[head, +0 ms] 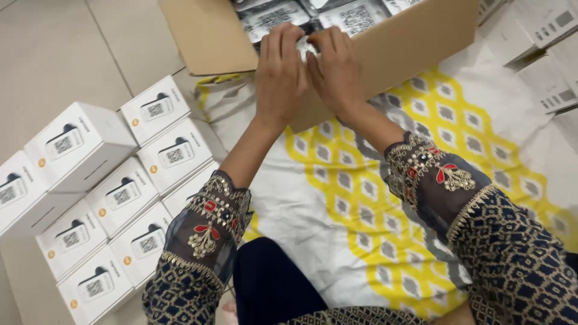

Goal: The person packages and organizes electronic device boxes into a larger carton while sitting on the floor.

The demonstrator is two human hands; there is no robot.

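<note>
Both my hands reach over the near wall of an open brown cardboard box (421, 36) at the top of the view. My left hand (280, 75) and my right hand (334, 69) meet over a small plastic-wrapped packet (305, 47) at the box's rim, fingers curled on it. Inside the box lie several shiny wrapped packets (274, 15) with square black-and-white codes. My forearms wear dark patterned sleeves with gold embroidery.
Several small white product boxes (123, 195) are stacked in rows on the tiled floor at left. More white boxes (545, 54) lie at the upper right. A white cloth (361, 204) with a yellow and grey pattern covers the floor under my arms.
</note>
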